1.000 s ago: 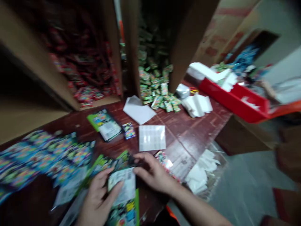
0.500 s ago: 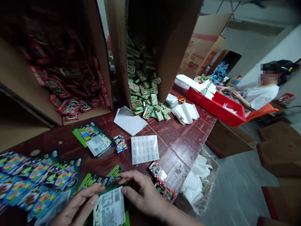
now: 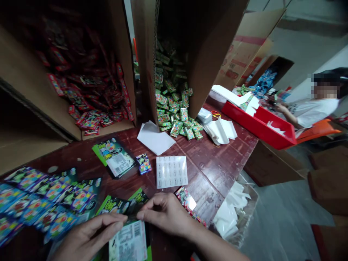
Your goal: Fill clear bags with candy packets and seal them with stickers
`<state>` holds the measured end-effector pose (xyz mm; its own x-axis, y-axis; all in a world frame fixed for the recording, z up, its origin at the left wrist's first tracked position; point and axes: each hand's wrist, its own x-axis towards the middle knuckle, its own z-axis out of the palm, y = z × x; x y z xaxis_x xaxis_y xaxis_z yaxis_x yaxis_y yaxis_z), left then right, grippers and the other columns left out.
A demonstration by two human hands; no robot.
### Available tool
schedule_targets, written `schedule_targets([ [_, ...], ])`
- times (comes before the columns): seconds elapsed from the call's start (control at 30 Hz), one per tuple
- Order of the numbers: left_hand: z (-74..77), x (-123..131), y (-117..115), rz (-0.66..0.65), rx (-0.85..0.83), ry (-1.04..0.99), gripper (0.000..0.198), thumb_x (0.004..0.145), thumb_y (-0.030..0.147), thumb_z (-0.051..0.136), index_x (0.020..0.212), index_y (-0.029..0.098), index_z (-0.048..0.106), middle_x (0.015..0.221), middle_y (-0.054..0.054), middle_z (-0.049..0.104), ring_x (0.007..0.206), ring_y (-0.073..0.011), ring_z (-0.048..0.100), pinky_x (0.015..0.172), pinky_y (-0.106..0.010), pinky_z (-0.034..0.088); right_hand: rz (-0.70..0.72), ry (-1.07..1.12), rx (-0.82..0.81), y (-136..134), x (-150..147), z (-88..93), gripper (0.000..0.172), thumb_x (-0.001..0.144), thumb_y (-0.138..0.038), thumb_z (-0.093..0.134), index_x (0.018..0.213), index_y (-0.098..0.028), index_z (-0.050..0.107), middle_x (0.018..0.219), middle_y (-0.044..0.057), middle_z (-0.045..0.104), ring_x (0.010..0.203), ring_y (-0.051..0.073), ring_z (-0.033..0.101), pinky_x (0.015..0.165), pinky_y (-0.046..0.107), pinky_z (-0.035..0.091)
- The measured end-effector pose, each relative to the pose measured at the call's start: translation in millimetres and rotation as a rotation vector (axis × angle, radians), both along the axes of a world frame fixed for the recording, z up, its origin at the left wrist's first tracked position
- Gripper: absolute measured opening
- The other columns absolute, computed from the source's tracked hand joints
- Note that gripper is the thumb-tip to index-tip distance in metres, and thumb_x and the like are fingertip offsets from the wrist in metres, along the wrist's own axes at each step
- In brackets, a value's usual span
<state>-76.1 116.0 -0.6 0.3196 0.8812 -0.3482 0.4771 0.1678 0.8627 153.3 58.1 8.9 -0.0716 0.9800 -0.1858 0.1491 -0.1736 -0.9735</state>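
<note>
At the front of the table, a green and black printed packet (image 3: 127,241) lies with its pale barcode panel up. My left hand (image 3: 92,232) is closed, thumb and forefinger pinched at the packet's top left edge. My right hand (image 3: 165,214) pinches the top right edge, close to the left fingertips. Just beyond the hands lie more green and black packets (image 3: 112,203), partly covered. Red small boxes (image 3: 186,197) sit beside my right hand, partly hidden by the wrist. Rows of blue and purple small packs (image 3: 40,203) lie left of my left hand.
Behind stand cartons holding red small boxes (image 3: 89,119) and green small boxes (image 3: 176,127). A sticker sheet (image 3: 172,172), a purple small box (image 3: 143,164), and a packet stack (image 3: 114,156) lie mid-table. A person (image 3: 312,108) sits beyond a red tray (image 3: 288,137). A waste bin (image 3: 251,206) stands right.
My fingers have drawn together at the packet's top edge, and the right hand's fingers have closed into a pinch. The whole view has shifted slightly, so the table's things appear farther right.
</note>
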Motion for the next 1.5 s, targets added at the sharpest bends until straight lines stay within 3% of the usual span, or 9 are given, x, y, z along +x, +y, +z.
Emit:
schedule_targets([
  [0.23,11.0,14,-6,-0.186,-0.036,-0.12,0.019,0.083,0.038,0.069,0.08,0.02,0.069,0.091,-0.004,0.074,0.091,-0.0208,0.07,0.084,-0.029,0.055,0.186,-0.193,0.244,-2,47,10.5,0.025,0.092,-0.045,0.066,0.105,-0.024,0.073,0.123,0.009,0.064,0.12,0.022,0.059,0.101,0.036,0.048],
  [0.37,5.8,31,10,-0.314,-0.051,-0.126,0.014,0.084,0.033,0.069,0.082,0.019,0.069,0.093,-0.003,0.074,0.092,-0.0197,0.069,0.086,-0.029,0.052,0.01,-0.786,0.458,50,113,-0.6,0.032,0.098,-0.042,0.054,0.12,-0.021,0.063,0.129,0.015,0.059,0.126,0.029,0.052,0.105,0.049,0.043],
  [0.5,1.1,52,27,-0.454,-0.002,-0.062,0.013,0.082,0.03,0.069,0.082,0.018,0.07,0.084,-0.002,0.073,0.081,-0.0179,0.068,0.076,-0.027,0.052,0.129,-0.897,0.431,105,155,-10.7,0.036,0.095,-0.042,0.059,0.122,-0.018,0.064,0.118,0.016,0.066,0.113,0.032,0.058,0.098,0.053,0.041],
  [0.6,4.1,68,36,-0.564,0.145,-0.029,0.005,0.08,0.023,0.071,0.077,0.019,0.07,0.112,-0.007,0.073,0.1,-0.0211,0.069,0.089,-0.032,0.052,0.267,-0.901,0.427,124,160,-15.3,0.038,0.094,-0.042,0.062,0.123,-0.019,0.065,0.122,0.014,0.066,0.115,0.028,0.058,0.098,0.046,0.04],
  [0.7,7.8,83,44,-0.689,0.237,-0.014,0.007,0.078,0.016,0.073,0.074,0.02,0.069,0.151,-0.007,0.05,0.127,-0.0247,0.059,0.102,-0.038,0.048,0.356,-0.882,0.438,128,157,-18.1,0.03,0.096,-0.038,0.061,0.117,-0.017,0.067,0.113,0.012,0.069,0.107,0.023,0.06,0.096,0.04,0.04],
  [1.0,-4.9,102,54,-0.773,0.168,0.047,0.009,0.077,0.018,0.076,0.075,0.02,0.068,0.147,-0.009,0.055,0.141,-0.0248,0.046,0.102,-0.035,0.048,0.365,-0.843,0.503,110,155,-5.0,0.02,0.099,-0.034,0.057,0.091,-0.022,0.071,0.093,0.007,0.07,0.089,0.022,0.056,0.084,0.038,0.038],
  [1.2,6.8,92,34,-0.682,0.243,0.023,0.002,0.082,0.019,0.068,0.084,0.021,0.07,0.137,-0.008,0.061,0.132,-0.0253,0.054,0.102,-0.035,0.046,0.29,-0.373,0.425,51,135,32.8,0.008,0.095,-0.028,0.064,0.102,-0.024,0.066,0.096,0.003,0.066,0.091,0.017,0.061,0.083,0.03,0.047],
  [1.33,14.6,74,12,-0.56,0.225,-0.033,0.017,0.084,0.023,0.065,0.101,0.022,0.067,0.113,-0.006,0.066,0.099,-0.0195,0.065,0.081,-0.031,0.051,0.384,-0.202,0.17,20,108,52.3,0.042,0.096,-0.027,0.062,0.136,-0.03,0.048,0.105,0.002,0.062,0.096,0.015,0.06,0.084,0.028,0.049],
  [1.5,17.4,64,-5,-0.473,0.096,-0.057,0.019,0.085,0.025,0.062,0.104,0.022,0.061,0.067,0.006,0.048,0.057,-0.0102,0.043,0.052,-0.023,0.034,0.512,-0.111,0.0,16,75,52.9,0.045,0.099,-0.027,0.055,0.141,-0.024,0.038,0.101,0.002,0.06,0.088,0.013,0.059,0.079,0.028,0.05],
])
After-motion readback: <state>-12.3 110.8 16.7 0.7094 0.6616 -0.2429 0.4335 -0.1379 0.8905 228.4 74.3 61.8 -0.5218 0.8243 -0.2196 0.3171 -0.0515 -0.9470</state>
